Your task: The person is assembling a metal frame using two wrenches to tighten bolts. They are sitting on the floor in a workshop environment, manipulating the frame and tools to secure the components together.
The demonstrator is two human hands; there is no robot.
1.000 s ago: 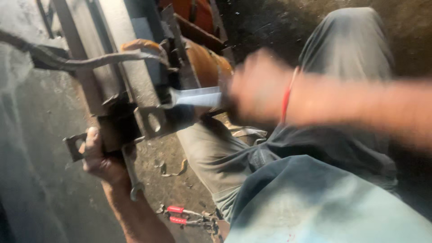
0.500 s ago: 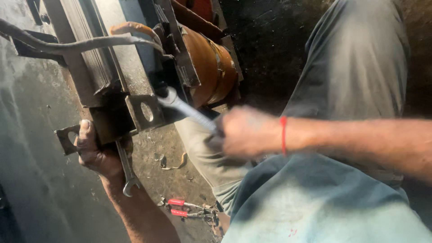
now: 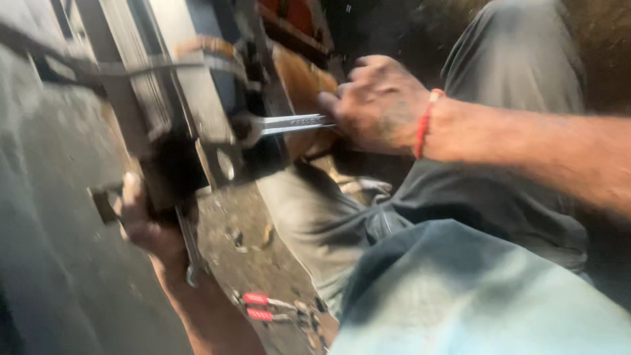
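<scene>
Against the metal frame (image 3: 197,125), I see two wrenches.
My right hand (image 3: 378,105) has fingers closed around one silver wrench (image 3: 282,123), lying level with its head toward the frame; my left hand (image 3: 148,227) grips a second wrench (image 3: 190,246), pointing downward. One pair of red-handled pliers (image 3: 263,307) lies on the floor.

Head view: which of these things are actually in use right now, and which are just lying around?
In use:
- right hand gripping a silver wrench
- left hand holding a second wrench under the metal frame

Lying about:
- red-handled pliers on the floor
- small debris beside them
</scene>
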